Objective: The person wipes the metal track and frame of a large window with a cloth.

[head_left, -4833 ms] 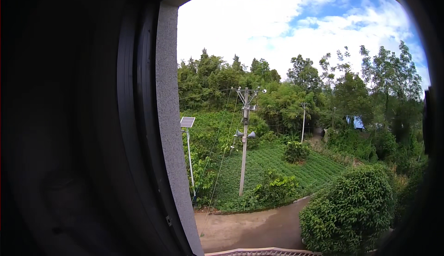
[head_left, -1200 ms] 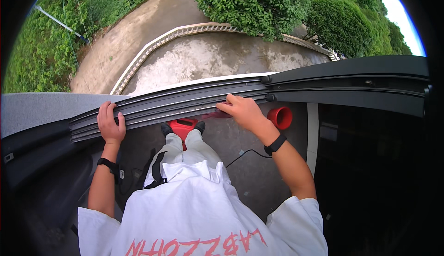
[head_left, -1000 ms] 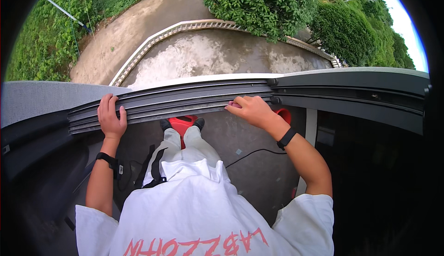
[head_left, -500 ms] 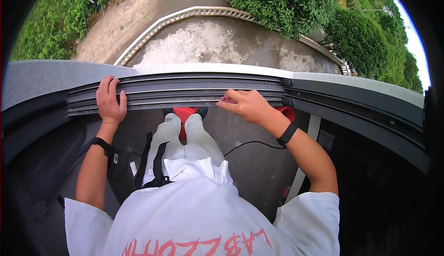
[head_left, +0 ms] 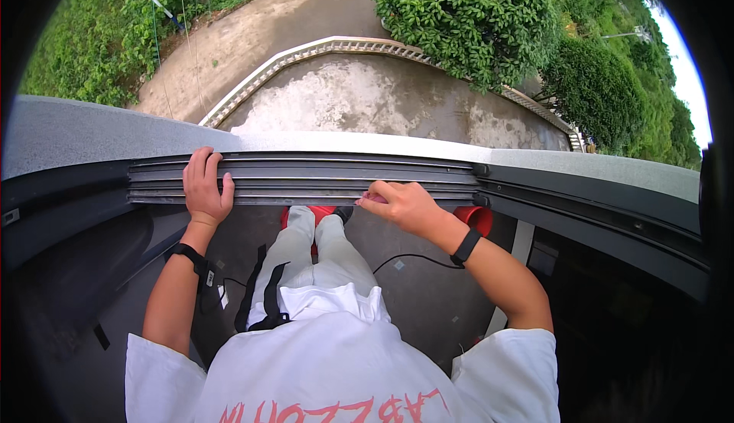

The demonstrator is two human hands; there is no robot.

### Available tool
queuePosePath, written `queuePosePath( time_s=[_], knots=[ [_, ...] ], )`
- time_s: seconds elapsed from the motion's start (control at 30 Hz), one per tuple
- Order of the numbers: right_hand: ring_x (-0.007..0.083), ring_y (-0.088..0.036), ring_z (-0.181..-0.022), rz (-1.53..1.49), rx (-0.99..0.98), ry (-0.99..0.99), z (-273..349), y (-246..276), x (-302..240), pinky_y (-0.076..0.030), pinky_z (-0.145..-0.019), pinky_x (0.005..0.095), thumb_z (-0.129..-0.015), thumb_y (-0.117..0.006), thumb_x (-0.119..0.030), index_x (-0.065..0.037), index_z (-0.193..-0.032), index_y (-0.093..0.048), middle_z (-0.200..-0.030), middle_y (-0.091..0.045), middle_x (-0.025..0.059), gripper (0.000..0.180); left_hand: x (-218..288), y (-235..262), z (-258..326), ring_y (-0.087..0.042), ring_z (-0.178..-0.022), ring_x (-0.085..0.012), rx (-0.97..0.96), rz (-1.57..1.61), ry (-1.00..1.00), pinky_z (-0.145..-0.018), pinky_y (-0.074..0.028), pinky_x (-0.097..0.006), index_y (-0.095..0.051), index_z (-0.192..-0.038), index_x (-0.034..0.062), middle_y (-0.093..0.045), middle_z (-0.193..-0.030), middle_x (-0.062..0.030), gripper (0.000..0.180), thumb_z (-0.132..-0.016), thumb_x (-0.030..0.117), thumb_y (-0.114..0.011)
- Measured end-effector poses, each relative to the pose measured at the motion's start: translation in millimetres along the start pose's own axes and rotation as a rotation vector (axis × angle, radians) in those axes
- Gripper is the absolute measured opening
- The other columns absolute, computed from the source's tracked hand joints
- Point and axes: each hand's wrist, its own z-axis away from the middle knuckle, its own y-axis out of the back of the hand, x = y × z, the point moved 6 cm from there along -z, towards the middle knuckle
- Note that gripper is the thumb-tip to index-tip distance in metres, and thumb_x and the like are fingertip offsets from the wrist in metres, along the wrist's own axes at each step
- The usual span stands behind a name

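A dark grey sliding-window track with several parallel metal rails runs across in front of me. Flat over its left part lies my left hand, fingers stretched forward across the rails and holding nothing. Farther right, my right hand is closed on a small crumpled pink cloth, pressed to the rails near the inner edge. Most of the cloth is hidden under the fingers.
Beyond the track is a pale outer ledge, with a paved yard far below. Red plastic shows at my feet. A red bucket stands right of them, near a black cable. Dark frames flank the opening.
The track and both hands sit lower in the picture, as my view has tilted up slightly. Both hands keep about the same places on the track, the right still gripping the cloth.
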Motion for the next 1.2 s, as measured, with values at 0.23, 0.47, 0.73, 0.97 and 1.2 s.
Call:
queuePosePath(
  time_s=[0.23, 0.47, 0.73, 0.97, 1.2],
  knots=[
    [0.0156, -0.064, -0.072, 0.131, -0.123, 0.059, 14.8, 11.4, 8.0, -0.051, -0.052, 0.0314, -0.083, -0.067, -0.015, -0.014, -0.095, -0.071, -0.093, -0.059, -0.0021, 0.013, 6.0, 14.0, -0.8, -0.052, -0.124, -0.0396, 0.119, 0.028, -0.017, -0.104, -0.041, -0.048, -0.062, -0.112, 0.0012, -0.057, -0.127, -0.0201, 0.041, -0.077, 0.021, -0.064],
    [0.0189, -0.064, -0.076, 0.079, -0.071, 0.096, -64.4, -18.6, -43.6, -0.053, -0.057, 0.0322, -0.084, -0.064, -0.011, -0.012, -0.112, -0.069, -0.095, -0.058, 0.0004, 0.029, 4.8, 14.9, 2.7, -0.052, -0.122, -0.0370, 0.130, 0.152, -0.003, -0.102, -0.042, -0.047, -0.062, -0.109, 0.0004, -0.057, -0.123, -0.0181, 0.037, -0.080, 0.022, -0.068],
    [0.0178, -0.066, -0.077, 0.158, -0.152, 0.077, -63.3, -24.5, -31.1, -0.054, -0.057, 0.0325, -0.078, -0.069, -0.014, -0.015, -0.108, -0.073, -0.095, -0.062, -0.0014, 0.030, -2.9, 13.6, -1.7, -0.055, -0.123, -0.0356, 0.138, 0.227, -0.098, -0.103, -0.043, -0.044, -0.063, -0.108, 0.0008, -0.062, -0.122, -0.0170, 0.033, -0.084, 0.022, -0.069],
    [0.0189, -0.067, -0.080, 0.072, -0.052, 0.039, -83.4, -31.0, -49.3, -0.055, -0.060, 0.0326, -0.077, -0.069, -0.010, -0.015, -0.110, -0.073, -0.094, -0.062, 0.0002, 0.033, -29.5, 27.3, 8.1, -0.052, -0.128, -0.0366, 0.086, 0.233, -0.101, -0.108, -0.040, -0.047, -0.062, -0.120, 0.0024, -0.060, -0.127, -0.0172, 0.036, -0.089, 0.022, -0.065],
    [0.0232, -0.068, -0.076, -0.042, -0.097, 0.050, -128.4, -41.0, -65.6, -0.055, -0.063, 0.0351, -0.075, -0.065, -0.007, -0.012, -0.103, -0.074, -0.096, -0.066, 0.0021, 0.029, -93.6, 45.1, 7.7, -0.049, -0.130, -0.0399, 0.255, 0.066, 0.061, -0.114, -0.034, -0.050, -0.061, -0.126, 0.0022, -0.059, -0.131, -0.0190, 0.041, -0.094, 0.029, -0.063]
  ],
)
